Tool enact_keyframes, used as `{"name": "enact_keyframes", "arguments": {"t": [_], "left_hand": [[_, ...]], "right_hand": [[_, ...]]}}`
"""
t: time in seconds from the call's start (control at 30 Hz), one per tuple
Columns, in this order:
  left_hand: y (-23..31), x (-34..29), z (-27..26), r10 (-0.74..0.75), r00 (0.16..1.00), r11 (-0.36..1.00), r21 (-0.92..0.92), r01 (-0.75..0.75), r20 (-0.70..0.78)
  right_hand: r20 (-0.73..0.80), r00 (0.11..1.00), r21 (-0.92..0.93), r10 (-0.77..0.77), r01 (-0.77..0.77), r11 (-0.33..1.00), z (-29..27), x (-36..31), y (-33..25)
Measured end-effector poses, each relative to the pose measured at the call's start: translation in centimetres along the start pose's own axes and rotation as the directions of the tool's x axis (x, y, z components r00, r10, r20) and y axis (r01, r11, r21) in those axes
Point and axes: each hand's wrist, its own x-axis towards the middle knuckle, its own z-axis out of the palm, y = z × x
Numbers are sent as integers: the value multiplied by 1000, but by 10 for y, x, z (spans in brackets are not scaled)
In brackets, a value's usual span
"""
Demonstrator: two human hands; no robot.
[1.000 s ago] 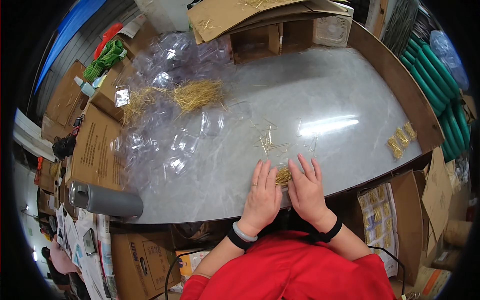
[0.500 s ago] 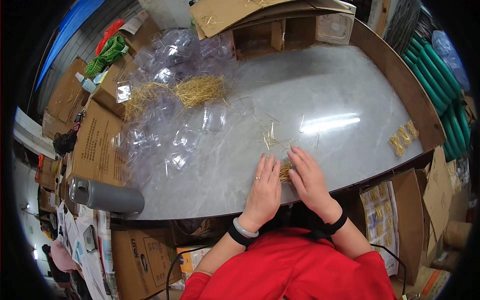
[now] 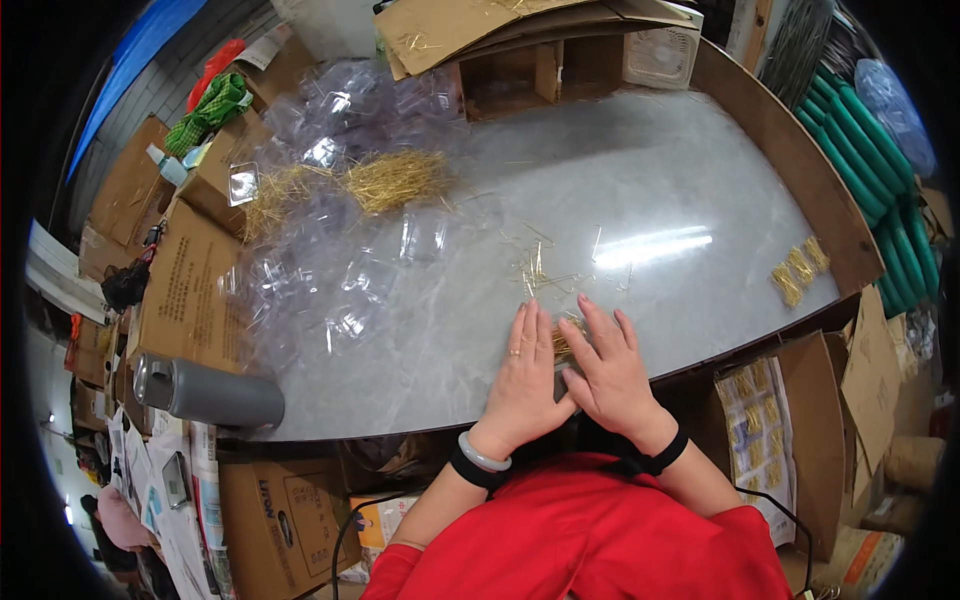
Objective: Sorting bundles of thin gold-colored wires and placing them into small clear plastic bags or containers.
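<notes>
A small bundle of thin gold wire pins point(image 3: 562, 342) lies on the grey tabletop near its front edge, partly hidden by my hands. My left hand point(image 3: 520, 368) rests along the bundle's left side, fingers stretched out, a ring on one finger. On the other side my right hand point(image 3: 612, 378) lies with its fingers spread, its index finger partly over the bundle. The thumbs come close together below it. Just beyond my fingertips, loose gold wire pins point(image 3: 537, 268) are scattered on the table.
Clear plastic boxes point(image 3: 350, 270) crowd the table's left side, with a gold wire heap point(image 3: 398, 182) among them. A grey bottle point(image 3: 225, 392) lies at the front left. Several gold bundles point(image 3: 800, 268) sit far right, by the cardboard edging point(image 3: 800, 160). A white fan point(image 3: 660, 55) stands at the back.
My right hand has shifted left and spread its fingers more, partly over the bundle. The two thumbs are closer together. The whole view has shifted slightly.
</notes>
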Motion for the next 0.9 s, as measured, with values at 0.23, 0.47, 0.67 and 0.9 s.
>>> {"name": "enact_keyframes", "arguments": {"t": [0.23, 0.47, 0.67, 0.9], "left_hand": [[-11, -6, -10, 33, 998, 958, -286, -14, 61], [-21, -9, -11, 23, 1000, 688, -725, -22, -8], [-20, -13, -13, -93, 995, 690, -723, 39, -35], [1, -4, -6, 75, 997, 991, -114, -73, 13]], "right_hand": [[-2, 999, 4, 36, -36, 999, 6, 7, -10], [-51, 998, 11, 31, -30, 999, 19, 8, -10], [-159, 986, -114, 50, -69, 991, -7, -3, -6], [-33, 995, -324, 96, -102, 941, -2, -9, 0]]}}
